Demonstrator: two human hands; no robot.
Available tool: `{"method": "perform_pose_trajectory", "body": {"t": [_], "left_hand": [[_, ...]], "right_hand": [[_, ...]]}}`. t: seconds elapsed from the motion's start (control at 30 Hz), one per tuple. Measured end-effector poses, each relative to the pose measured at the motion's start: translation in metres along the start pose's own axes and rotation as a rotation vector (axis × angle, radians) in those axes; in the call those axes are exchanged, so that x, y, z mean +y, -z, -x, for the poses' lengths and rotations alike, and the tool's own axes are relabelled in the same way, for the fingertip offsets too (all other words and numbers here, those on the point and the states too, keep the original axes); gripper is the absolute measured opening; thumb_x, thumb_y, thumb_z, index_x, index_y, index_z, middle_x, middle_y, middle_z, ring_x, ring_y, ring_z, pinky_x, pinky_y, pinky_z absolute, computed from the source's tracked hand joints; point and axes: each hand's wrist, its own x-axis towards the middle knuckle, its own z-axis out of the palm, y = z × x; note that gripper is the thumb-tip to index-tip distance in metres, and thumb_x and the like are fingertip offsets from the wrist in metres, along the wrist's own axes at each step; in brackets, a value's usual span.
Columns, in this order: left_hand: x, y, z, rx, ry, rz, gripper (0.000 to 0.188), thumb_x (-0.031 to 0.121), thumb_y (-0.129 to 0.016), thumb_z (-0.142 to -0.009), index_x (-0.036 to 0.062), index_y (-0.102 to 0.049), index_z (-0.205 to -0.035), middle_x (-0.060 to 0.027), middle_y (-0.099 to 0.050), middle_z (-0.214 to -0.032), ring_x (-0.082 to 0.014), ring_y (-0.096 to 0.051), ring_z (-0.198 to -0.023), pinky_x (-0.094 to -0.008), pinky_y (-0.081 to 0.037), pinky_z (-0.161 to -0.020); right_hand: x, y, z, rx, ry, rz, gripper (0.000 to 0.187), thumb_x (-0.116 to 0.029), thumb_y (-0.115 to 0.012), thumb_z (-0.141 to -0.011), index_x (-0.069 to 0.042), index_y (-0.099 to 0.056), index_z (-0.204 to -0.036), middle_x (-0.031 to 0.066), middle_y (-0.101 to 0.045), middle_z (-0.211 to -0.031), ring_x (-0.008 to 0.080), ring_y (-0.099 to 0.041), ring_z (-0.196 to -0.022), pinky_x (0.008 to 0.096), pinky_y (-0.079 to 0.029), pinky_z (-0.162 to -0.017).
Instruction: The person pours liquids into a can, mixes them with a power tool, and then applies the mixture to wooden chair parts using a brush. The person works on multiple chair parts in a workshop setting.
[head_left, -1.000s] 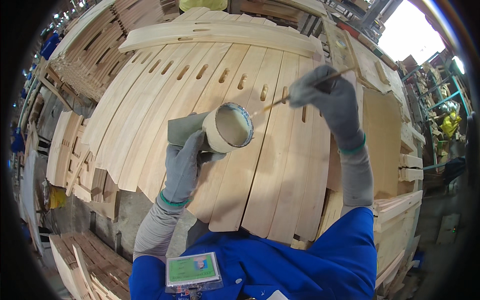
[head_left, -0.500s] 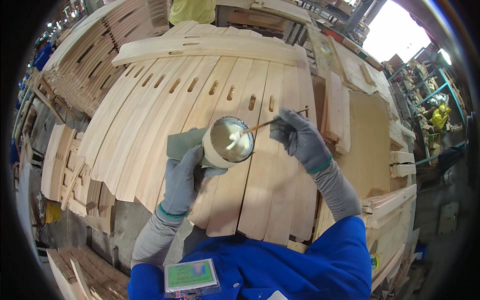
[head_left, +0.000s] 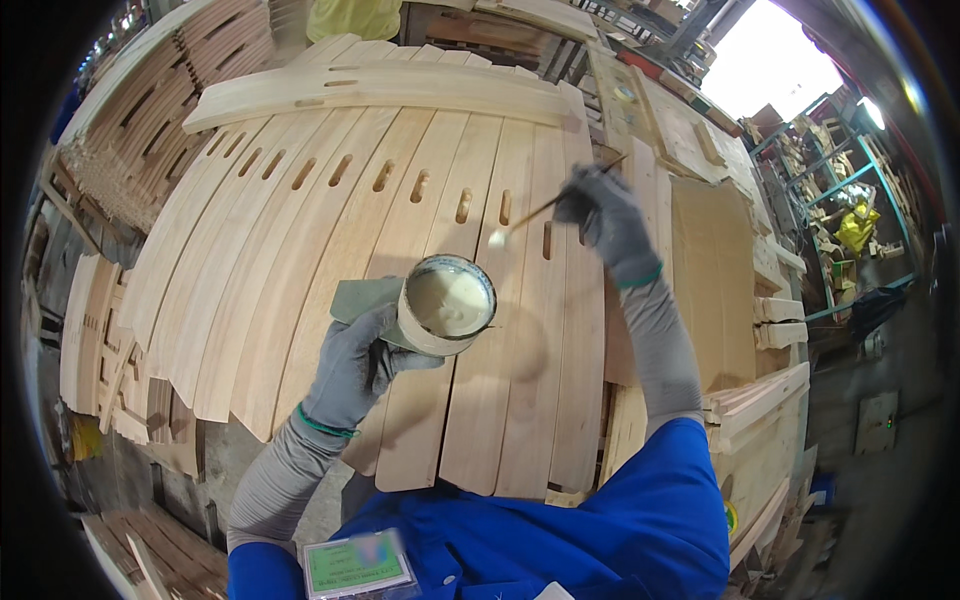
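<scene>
My left hand (head_left: 350,370), in a grey glove, grips a round cup (head_left: 424,334) of thick white paste, tilted toward me. A flat grey-green plate (head_left: 362,298) juts out from between the cup and that hand. Up and to the right, my gloved right hand (head_left: 612,222) pinches a thin wooden stick (head_left: 540,210). White paste coats the stick's lower tip, which hangs over the slotted boards; whether it ends in bristles is too blurred to tell. Pale wooden boards (head_left: 410,430) lie side by side beneath both hands, with a row of oblong slots across them.
A slotted wooden rail (head_left: 380,90) lies crosswise on the boards' far end. Tall stacks of slotted pieces (head_left: 150,130) stand at the left. On the right are a cardboard sheet (head_left: 712,290) and wooden offcuts (head_left: 780,322). Someone in yellow (head_left: 352,18) is at the far side.
My right hand has lifted the stick out of the cup and moved it up and away over the slots. My left hand still holds the cup, now slightly lower in view.
</scene>
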Motion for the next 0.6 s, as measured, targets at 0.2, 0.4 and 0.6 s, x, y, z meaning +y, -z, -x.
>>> {"method": "perform_pose_trajectory", "body": {"t": [0.2, 0.4, 0.6], "left_hand": [[-0.001, -0.001, -0.002, 0.031, 0.002, 0.06, 0.03, 0.006, -0.043, -0.096, -0.0084, -0.046, -0.123, -0.0167, -0.053, -0.118, -0.0268, -0.06, -0.108, -0.0403, -0.06, -0.084], [0.0, -0.001, -0.003, 0.043, 0.073, 0.229, 0.032, 0.008, -0.041, -0.097, -0.0078, -0.044, -0.125, -0.0176, -0.054, -0.118, -0.0278, -0.061, -0.106, -0.0412, -0.059, -0.085], [-0.001, 0.002, -0.001, 0.053, 0.051, 0.254, 0.034, 0.009, -0.039, -0.098, -0.0073, -0.043, -0.127, -0.0189, -0.054, -0.119, -0.0291, -0.061, -0.106, -0.042, -0.06, -0.084]], "right_hand": [[-0.008, 0.011, -0.052, -0.04, 0.189, 0.52, 0.012, -0.014, -0.063, -0.09, -0.002, -0.06, -0.092, 0.0077, -0.064, -0.077, 0.0147, -0.066, -0.063, 0.0251, -0.058, -0.059], [0.006, -0.002, -0.067, -0.103, 0.224, 0.776, 0.016, -0.018, -0.067, -0.087, -0.003, -0.06, -0.085, 0.0033, -0.063, -0.075, 0.0096, -0.063, -0.065, 0.0227, -0.054, -0.061], [-0.004, -0.023, -0.056, -0.276, 0.112, 0.819, 0.02, -0.019, -0.067, -0.086, -0.001, -0.06, -0.08, 0.0022, -0.061, -0.07, 0.0077, -0.059, -0.065, 0.0245, -0.051, -0.063]]}}
